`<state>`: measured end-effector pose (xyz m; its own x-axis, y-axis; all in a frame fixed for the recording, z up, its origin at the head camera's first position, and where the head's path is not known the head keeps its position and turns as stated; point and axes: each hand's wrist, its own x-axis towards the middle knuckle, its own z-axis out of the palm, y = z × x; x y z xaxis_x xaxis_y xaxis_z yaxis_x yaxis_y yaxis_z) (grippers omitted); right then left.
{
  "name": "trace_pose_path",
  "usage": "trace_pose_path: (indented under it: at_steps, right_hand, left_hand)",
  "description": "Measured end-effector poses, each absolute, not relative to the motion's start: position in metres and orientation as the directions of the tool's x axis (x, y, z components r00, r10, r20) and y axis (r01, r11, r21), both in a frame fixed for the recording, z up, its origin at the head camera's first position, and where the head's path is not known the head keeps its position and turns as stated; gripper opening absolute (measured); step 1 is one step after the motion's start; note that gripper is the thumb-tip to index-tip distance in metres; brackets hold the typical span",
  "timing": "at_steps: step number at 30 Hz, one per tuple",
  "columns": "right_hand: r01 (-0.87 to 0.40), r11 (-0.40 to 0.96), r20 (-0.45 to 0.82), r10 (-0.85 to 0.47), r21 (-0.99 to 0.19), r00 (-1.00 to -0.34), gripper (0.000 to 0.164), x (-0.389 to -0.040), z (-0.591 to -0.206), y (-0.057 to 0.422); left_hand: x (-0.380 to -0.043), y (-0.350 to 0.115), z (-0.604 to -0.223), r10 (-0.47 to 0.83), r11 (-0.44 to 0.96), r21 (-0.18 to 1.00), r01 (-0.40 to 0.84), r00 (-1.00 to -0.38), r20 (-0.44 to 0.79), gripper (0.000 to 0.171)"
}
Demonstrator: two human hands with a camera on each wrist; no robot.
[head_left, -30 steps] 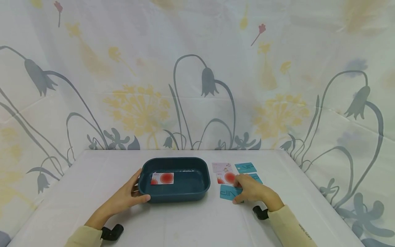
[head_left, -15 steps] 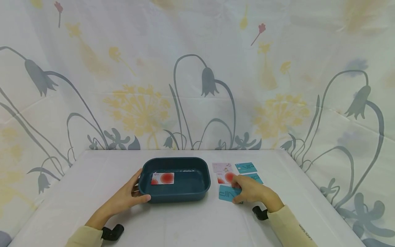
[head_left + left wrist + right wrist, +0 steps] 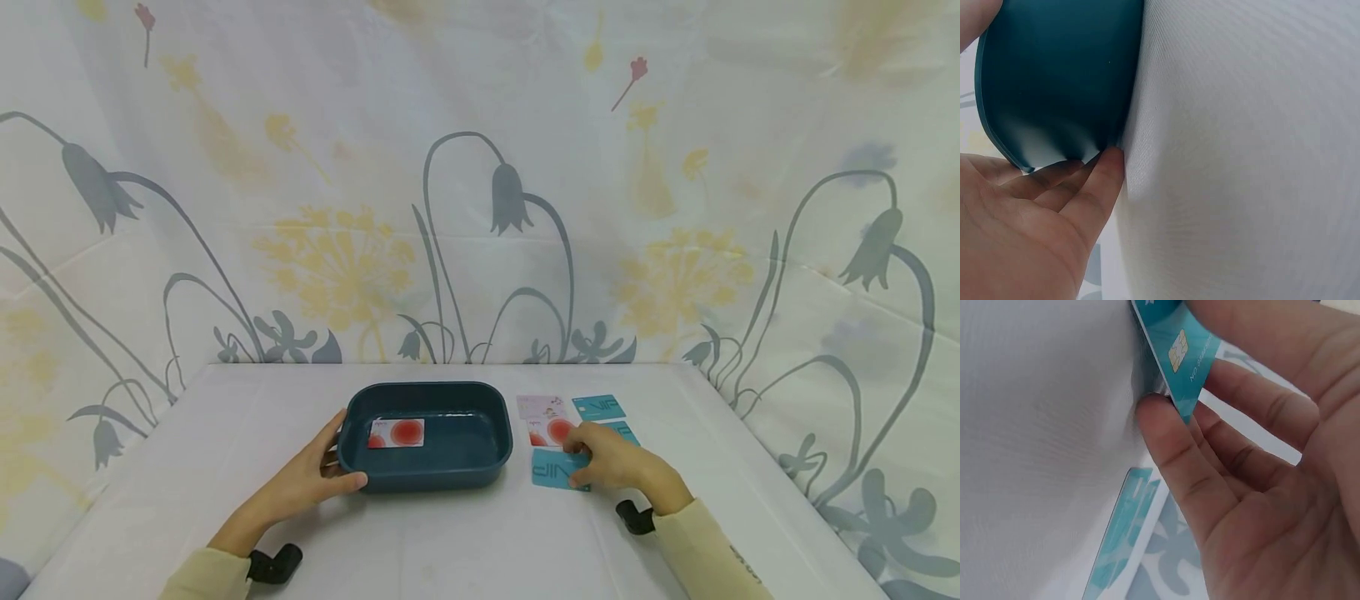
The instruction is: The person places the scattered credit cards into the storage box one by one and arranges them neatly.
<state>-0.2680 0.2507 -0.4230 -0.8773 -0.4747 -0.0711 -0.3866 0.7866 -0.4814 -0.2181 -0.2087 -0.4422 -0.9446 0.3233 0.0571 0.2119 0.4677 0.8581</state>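
Note:
A dark teal plastic tub (image 3: 450, 471) stands on the white-covered table, a red-and-white card (image 3: 396, 433) lying inside toward its left. My left hand (image 3: 303, 477) holds the tub's left end, thumb at the front wall and fingers along the side; in the left wrist view the fingertips touch the outer wall low down. Right of the tub, my right hand (image 3: 611, 457) pinches the right end of a teal VIP card (image 3: 553, 469) between thumb and fingers. A chip (image 3: 1179, 351) shows on that card in the right wrist view, with a fingertip at its corner.
Beyond the right hand lie a pink card (image 3: 542, 407), another red-and-white card (image 3: 546, 432), a teal VIP card (image 3: 598, 407) and one more teal card (image 3: 624, 431), partly covered by the hand. A flower-printed curtain (image 3: 480, 275) hangs behind the table (image 3: 450, 550).
The right thumb and fingers have shifted slightly on the near teal VIP card, which has turned a little and shows more of its face. The left hand and tub have stayed put.

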Motion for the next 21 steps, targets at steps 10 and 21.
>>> trace_pose_path:
  at_steps: [10,21]
  right_hand:
    - [-0.444,0.757,-0.011,-0.511,-0.479,-0.86,0.028,-0.2734,-0.4257,0.2553]
    - [-0.436,0.702,0.015,-0.519,-0.563,-0.855,0.019,-0.2777,-0.4305,0.2602]
  left_hand:
    - [-0.2181,-0.2087,-0.4427,0.327,0.463,0.86,0.214,-0.943,0.058,0.101]
    - [-0.2182,-0.2089,-0.4432,0.327,0.458,0.864,0.209,-0.943,0.055,0.101]
